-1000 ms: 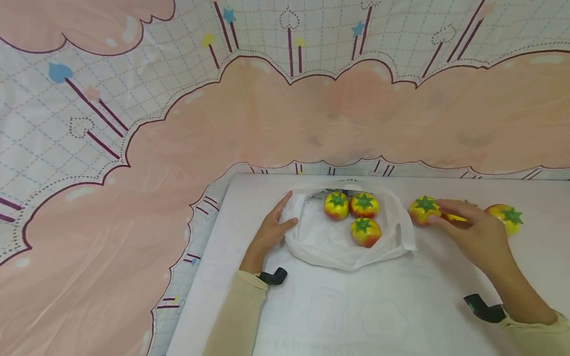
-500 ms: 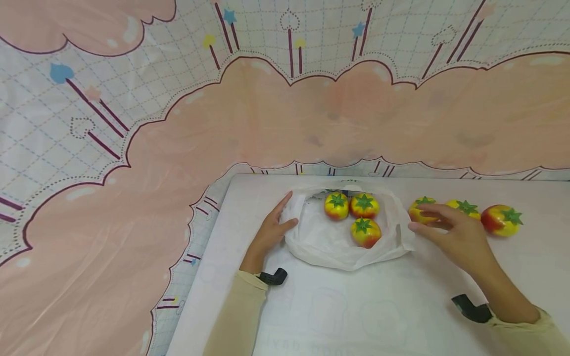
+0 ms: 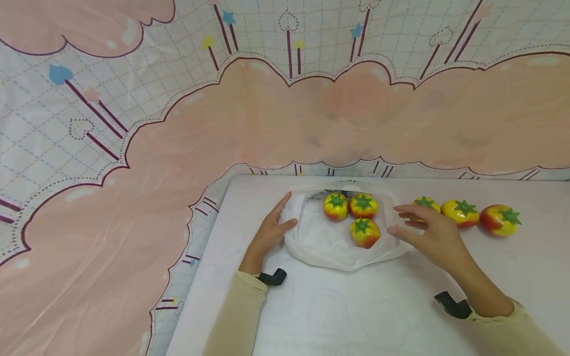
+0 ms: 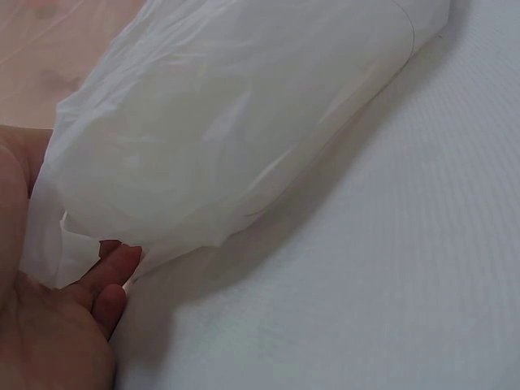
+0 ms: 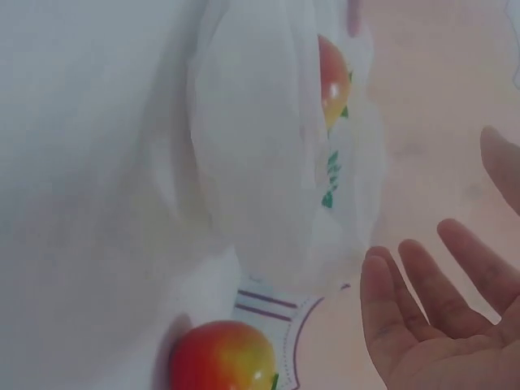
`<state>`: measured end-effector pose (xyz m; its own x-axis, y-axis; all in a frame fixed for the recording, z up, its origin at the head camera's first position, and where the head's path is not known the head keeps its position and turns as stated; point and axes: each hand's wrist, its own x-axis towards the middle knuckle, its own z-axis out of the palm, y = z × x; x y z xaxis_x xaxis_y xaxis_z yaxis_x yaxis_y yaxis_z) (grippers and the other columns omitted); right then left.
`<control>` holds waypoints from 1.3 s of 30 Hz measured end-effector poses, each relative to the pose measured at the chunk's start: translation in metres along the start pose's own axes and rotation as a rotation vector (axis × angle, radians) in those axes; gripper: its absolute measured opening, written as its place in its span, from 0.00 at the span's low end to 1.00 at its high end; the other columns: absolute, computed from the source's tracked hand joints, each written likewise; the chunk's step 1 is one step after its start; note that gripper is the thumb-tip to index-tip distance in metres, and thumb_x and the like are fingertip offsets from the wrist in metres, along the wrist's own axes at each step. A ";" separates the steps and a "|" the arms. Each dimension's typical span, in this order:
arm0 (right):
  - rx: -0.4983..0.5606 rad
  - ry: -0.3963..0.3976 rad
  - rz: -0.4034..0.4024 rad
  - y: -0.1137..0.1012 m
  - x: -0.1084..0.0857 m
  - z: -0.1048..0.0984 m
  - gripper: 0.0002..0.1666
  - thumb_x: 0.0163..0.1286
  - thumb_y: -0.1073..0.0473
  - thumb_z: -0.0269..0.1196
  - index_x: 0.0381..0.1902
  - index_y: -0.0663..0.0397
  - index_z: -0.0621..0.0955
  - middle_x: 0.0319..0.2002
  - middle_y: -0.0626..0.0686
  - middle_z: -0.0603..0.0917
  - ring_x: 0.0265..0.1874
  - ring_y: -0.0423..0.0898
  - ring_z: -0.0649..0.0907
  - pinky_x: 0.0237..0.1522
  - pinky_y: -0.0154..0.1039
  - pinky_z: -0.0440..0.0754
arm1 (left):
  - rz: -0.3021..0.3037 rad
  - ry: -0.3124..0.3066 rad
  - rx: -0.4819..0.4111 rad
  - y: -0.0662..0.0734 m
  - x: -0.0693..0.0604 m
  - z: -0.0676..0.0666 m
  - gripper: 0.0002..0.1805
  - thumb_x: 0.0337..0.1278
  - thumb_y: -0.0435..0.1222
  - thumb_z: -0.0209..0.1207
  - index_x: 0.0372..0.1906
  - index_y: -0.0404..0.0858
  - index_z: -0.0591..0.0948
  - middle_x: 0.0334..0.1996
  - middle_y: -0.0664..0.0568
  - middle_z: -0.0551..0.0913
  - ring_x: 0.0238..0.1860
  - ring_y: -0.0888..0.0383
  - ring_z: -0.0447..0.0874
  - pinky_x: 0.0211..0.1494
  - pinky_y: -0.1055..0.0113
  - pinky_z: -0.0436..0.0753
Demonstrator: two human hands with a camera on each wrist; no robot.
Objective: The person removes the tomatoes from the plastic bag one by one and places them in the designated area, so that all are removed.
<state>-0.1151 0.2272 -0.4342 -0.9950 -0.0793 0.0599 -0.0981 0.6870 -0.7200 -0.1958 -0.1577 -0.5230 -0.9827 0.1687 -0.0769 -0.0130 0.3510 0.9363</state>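
Observation:
In the head view a white plastic bag [image 3: 347,259] lies on the table with its mouth spread wide. Three yellow-and-red toy fruits [image 3: 364,232] with green star-shaped tops sit in it. My left hand [image 3: 268,231] holds the bag's left rim; the left wrist view shows the bag's film [image 4: 187,138] between its fingers. At the bag's right rim hovers my right hand [image 3: 434,236], fingers loosely spread and holding nothing. The right wrist view shows that hand [image 5: 443,325] with bare fingers, and a fruit [image 5: 223,357] outside the bag.
To the right of the bag, three more toy fruits stand in a row: one partly behind the right hand [image 3: 427,203], a middle one [image 3: 460,213] and an outer one [image 3: 499,220]. The white table [image 3: 334,316] meets a patterned cloth [image 3: 311,123] at its back edge.
My right hand has moved left from the nearest loose fruit to the bag's right rim, uncovering the fruits behind it. The left hand and the fruits have stayed put.

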 end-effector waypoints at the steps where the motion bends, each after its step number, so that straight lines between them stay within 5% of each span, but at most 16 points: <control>1: -0.002 -0.010 -0.005 -0.002 0.001 0.002 0.39 0.64 0.36 0.70 0.65 0.52 0.80 0.59 0.62 0.84 0.56 0.65 0.85 0.50 0.54 0.87 | -0.002 0.000 -0.001 0.000 0.000 0.000 0.42 0.65 0.39 0.66 0.75 0.75 0.61 0.80 0.68 0.55 0.83 0.58 0.45 0.85 0.48 0.46; 19: 0.080 -0.165 -0.021 -0.017 0.011 0.025 0.41 0.63 0.35 0.71 0.66 0.54 0.79 0.65 0.60 0.80 0.63 0.63 0.81 0.58 0.55 0.84 | 0.028 -0.013 0.004 0.003 -0.003 -0.002 0.43 0.65 0.36 0.65 0.76 0.73 0.61 0.81 0.65 0.55 0.83 0.57 0.46 0.85 0.51 0.47; 39: -0.020 -0.175 -0.055 -0.010 0.022 0.049 0.37 0.63 0.43 0.73 0.65 0.55 0.80 0.62 0.62 0.82 0.58 0.62 0.83 0.57 0.57 0.85 | 0.041 -0.018 -0.007 0.001 -0.002 -0.002 0.43 0.65 0.36 0.65 0.76 0.73 0.62 0.81 0.67 0.56 0.83 0.58 0.46 0.85 0.51 0.47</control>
<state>-0.1350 0.1838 -0.4595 -0.9704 -0.2405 -0.0239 -0.1542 0.6921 -0.7051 -0.1940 -0.1594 -0.5209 -0.9789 0.1996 -0.0447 0.0259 0.3374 0.9410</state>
